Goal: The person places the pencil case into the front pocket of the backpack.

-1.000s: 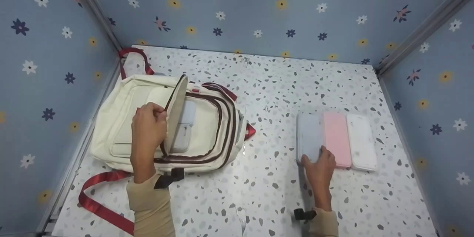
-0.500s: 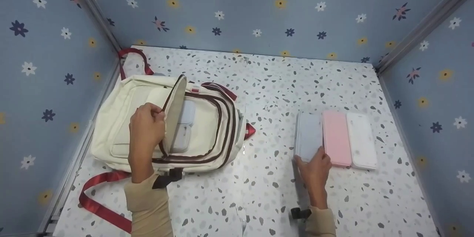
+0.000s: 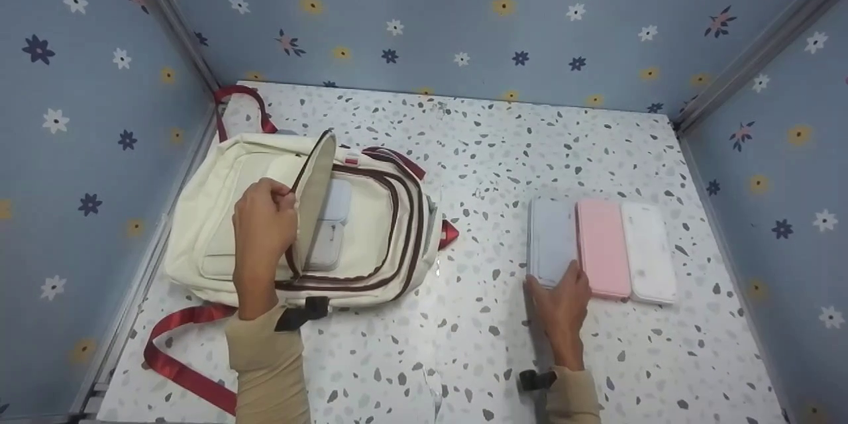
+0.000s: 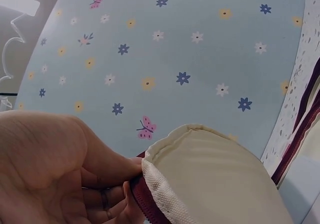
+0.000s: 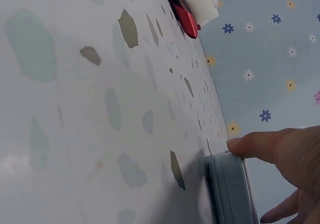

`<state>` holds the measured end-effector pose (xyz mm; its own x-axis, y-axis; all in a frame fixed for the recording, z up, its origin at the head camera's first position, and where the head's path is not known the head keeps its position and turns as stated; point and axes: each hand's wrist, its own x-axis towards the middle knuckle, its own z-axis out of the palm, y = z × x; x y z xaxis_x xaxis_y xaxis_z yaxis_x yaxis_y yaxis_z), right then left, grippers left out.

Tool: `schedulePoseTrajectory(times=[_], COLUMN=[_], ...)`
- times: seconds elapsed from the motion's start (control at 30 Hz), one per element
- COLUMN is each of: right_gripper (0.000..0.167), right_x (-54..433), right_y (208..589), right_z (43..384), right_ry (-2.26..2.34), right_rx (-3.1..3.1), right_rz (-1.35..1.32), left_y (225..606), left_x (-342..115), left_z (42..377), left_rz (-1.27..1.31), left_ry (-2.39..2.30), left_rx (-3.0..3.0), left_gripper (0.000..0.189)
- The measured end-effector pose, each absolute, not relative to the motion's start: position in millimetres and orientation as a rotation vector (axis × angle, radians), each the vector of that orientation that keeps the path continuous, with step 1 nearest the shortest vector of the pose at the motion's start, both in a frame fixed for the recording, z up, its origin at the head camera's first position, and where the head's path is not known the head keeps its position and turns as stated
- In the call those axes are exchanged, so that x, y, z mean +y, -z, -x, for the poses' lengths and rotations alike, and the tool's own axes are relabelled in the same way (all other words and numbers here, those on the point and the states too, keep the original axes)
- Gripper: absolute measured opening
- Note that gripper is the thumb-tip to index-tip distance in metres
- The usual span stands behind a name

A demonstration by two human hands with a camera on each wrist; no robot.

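Flap [image 3: 318, 195] pinched in left hand [image 3: 264, 228] — right hand [image 3: 563, 305] grips blue case [image 3: 553, 238].

Downward head view, close wrist views, common tabletop [image 3: 483, 152]

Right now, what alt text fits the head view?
A person's left hand pinches the opened flap of a cream backpack lying on a speckled table, two pale items visible in its pocket. Their right hand grips a light-blue case; right of it lie a pink case and a white case.

backpack contents [image 3: 324, 248] partly hidden by flap [image 3: 316, 202], sleeves [image 3: 268, 368] cut off
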<state>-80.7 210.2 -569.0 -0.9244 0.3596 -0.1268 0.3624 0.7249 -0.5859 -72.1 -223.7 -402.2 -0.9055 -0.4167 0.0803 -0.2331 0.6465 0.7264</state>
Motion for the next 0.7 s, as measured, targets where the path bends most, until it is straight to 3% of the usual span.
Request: schedulePoseTrajectory(times=[0.7], right_gripper=[0.094], right_x=[225.3], right_y=[543.7], right_z=[104.8], right_ry=[1.126], right_rx=[2.996], right_rz=[-0.369], left_y=[403.7], left_x=[-219.6], left_z=[76.3], left_rz=[-0.559], left_ry=[1.101], left_rx=[-2.593], left_gripper=[0.018])
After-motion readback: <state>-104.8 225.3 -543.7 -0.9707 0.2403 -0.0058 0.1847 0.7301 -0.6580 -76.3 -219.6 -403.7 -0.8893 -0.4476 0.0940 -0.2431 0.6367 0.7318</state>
